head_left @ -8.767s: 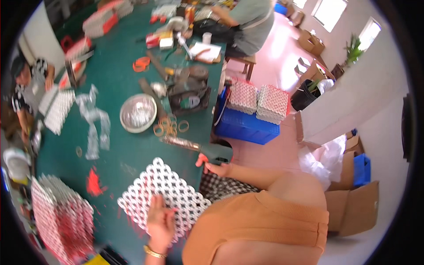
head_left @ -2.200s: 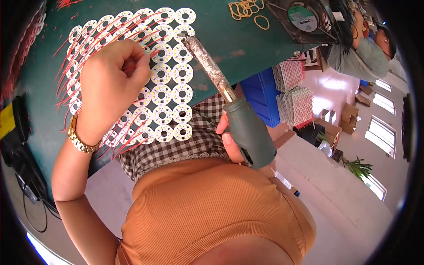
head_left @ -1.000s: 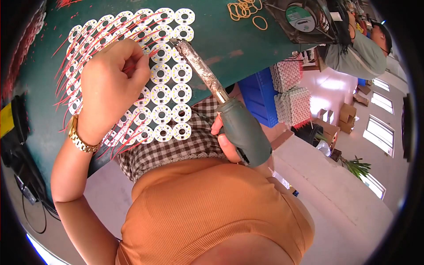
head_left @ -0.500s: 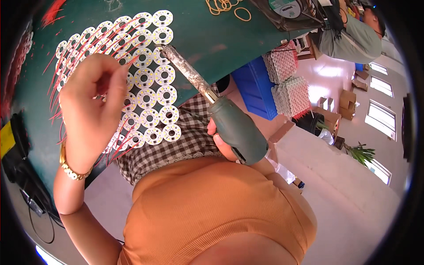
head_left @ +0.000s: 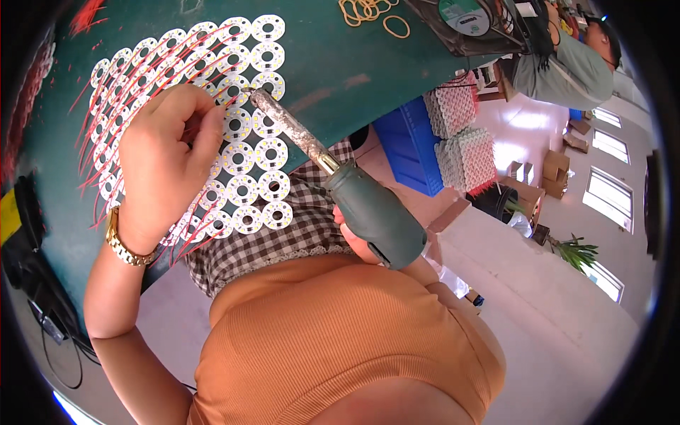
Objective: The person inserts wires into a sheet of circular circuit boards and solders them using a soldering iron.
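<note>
Round white LED boards (head_left: 238,158) lie in rows as a sheet on the green tabletop, with thin red wires (head_left: 185,62) running over many of them. Over the sheet, my left hand (head_left: 166,152) is closed, thumb and forefinger pinching what looks like a red wire whose end shows by the fingertips. A gold bracelet circles that wrist. My right hand (head_left: 354,234) grips the dark green handle of a soldering iron (head_left: 377,216), which hides most of its fingers. The iron's crusted metal shaft slants up and left, its tip over a board close to my left fingertips.
Rubber bands (head_left: 397,27) and a black fan (head_left: 464,21) are on the table's far side. Beyond its right edge stand a blue bin (head_left: 409,145) and stacks of white boards (head_left: 464,159). A black and yellow object (head_left: 21,227) sits at left. Another person (head_left: 567,67) is at upper right.
My left hand has shifted right, bringing its fingertips closer to the iron. The soldering iron's tip has moved slightly left and nearer to me.
</note>
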A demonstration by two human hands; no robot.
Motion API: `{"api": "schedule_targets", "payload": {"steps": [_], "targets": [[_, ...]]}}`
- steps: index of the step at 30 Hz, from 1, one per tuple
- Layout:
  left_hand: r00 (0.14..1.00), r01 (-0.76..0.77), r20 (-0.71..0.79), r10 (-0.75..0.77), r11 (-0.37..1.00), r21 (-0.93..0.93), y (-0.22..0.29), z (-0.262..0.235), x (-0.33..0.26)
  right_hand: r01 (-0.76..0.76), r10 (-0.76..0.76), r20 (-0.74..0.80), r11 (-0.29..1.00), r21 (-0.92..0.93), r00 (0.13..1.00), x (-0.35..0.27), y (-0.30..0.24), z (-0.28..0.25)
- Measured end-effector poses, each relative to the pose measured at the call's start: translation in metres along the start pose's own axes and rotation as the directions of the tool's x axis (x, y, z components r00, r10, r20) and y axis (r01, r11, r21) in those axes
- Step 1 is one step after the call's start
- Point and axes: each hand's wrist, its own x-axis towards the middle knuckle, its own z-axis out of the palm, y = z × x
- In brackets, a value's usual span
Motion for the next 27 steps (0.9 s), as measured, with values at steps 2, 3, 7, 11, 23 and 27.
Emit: {"api": "schedule_targets", "payload": {"steps": [2,3,7,11,23,27], "targets": [[1.0,-0.001,0.003,0.001,1.0,-0.001,0.0,0.0,0.001,0.0,0.005,-0.066,0.997,0.073,0.998,0.011,0.012,-0.009],[1.0,-0.004,0.006,0.004,1.0,-0.001,0.0,0.0,0.002,0.005,0.014,-0.131,0.989,0.147,0.991,0.016,0.013,-0.006],[1.0,0.01,0.011,-0.01,1.0,-0.007,-0.001,0.001,0.002,0.522,-0.463,0.362,0.285,-0.804,0.809,0.012,-0.002,0.007],[0.999,0.042,0.014,-0.042,0.999,-0.004,0.0,0.001,0.001,0.269,-0.258,0.097,0.797,-0.541,0.961,0.009,-0.002,0.006],[1.0,0.002,0.002,-0.003,0.998,0.06,-0.002,0.002,-0.001,0.325,-0.235,0.251,0.362,-0.874,0.939,-0.011,-0.051,0.079],[1.0,0.013,0.021,-0.013,1.0,-0.005,0.0,-0.002,0.001,0.519,-0.395,0.351,0.499,-0.694,0.849,-0.016,-0.064,0.087]]}}
